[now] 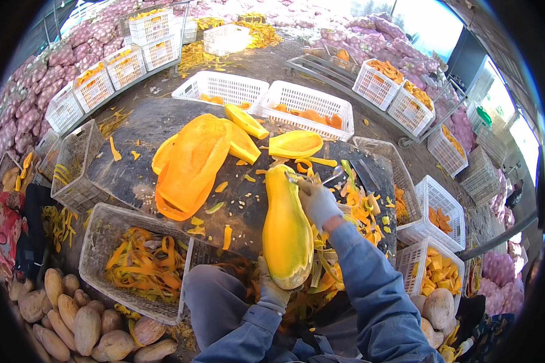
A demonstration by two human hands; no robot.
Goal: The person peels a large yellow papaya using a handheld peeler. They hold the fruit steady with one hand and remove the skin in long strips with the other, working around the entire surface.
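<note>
A large, mostly peeled squash (pixel 287 236) stands at the near edge of a dark work board (pixel 131 118), its narrow end pointing away from me. My left hand (pixel 272 288), in a pale work glove, grips its broad lower end. My right hand (pixel 317 203), gloved too, holds a small metal peeler (pixel 292 177) against the upper neck; the fingers hide most of the tool. Hollowed orange squash halves (pixel 193 159) lie left of the whole one, with more cut halves (pixel 295 144) behind. A metal spoon (pixel 334 175) and a broad dark blade (pixel 365 176) rest beyond my right hand among peelings (pixel 359 206).
A crate (pixel 91 272) of peel strips stands by my left knee, near a pile of unpeeled squashes (pixel 84 324). White crates (pixel 304 90) with squash pieces line the far side. Others (pixel 429 272) stand at right. Mesh sacks (pixel 41 86) are stacked behind.
</note>
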